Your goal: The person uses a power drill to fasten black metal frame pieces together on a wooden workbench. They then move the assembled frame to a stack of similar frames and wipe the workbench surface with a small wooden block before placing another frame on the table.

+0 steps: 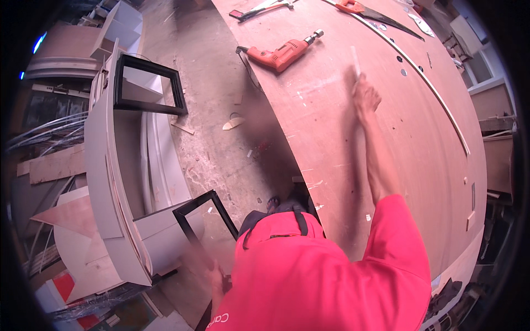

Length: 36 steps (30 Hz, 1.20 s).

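There — white strip [355, 59] between right-hand fingers [361, 83]

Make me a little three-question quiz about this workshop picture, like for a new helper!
1. True or false: the right hand holds a thin white stick over the brown board.
2. What colour is the drill?
3. What does the left hand grip? A) the saw B) a black frame C) the drill

Key: 1 true; 2 orange-red; 3 B
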{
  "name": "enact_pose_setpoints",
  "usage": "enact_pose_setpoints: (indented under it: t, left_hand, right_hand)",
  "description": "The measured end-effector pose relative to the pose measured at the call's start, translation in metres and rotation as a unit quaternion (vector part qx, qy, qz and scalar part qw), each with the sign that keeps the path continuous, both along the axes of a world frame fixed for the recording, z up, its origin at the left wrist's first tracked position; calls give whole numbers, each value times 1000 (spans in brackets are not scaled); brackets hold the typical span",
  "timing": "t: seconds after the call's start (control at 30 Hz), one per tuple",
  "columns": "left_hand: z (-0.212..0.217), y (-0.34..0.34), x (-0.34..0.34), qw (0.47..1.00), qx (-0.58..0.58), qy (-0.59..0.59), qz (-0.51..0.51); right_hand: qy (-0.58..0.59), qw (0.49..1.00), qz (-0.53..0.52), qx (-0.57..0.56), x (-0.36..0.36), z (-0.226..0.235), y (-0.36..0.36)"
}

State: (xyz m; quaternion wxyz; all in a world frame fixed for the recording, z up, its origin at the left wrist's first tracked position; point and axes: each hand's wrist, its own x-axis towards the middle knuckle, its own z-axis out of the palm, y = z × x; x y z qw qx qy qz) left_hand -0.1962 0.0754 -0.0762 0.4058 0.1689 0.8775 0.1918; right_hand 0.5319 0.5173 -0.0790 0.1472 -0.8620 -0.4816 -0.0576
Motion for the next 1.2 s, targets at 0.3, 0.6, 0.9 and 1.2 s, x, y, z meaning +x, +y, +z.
enact_pose_setpoints:
  t: [0.3,0.6,0.9,1.2]
  left_hand:
    - [18,-2,37,998,-33,12,60]
    - [-13,-10,4,998,-24,-7,61]
    - [9,34,7,996,-69,-43,-25]
    - [-54,49,-63,999,1,-24,-28]
  right_hand:
    - [20,947,321,-27,-188,-22,-40]
    - [-44,998,-38,4,-13,5,-121]
    - [78,956,279,-53,-256,-13,-192]
    - [96,978,-181,-30,-60,23,-257]
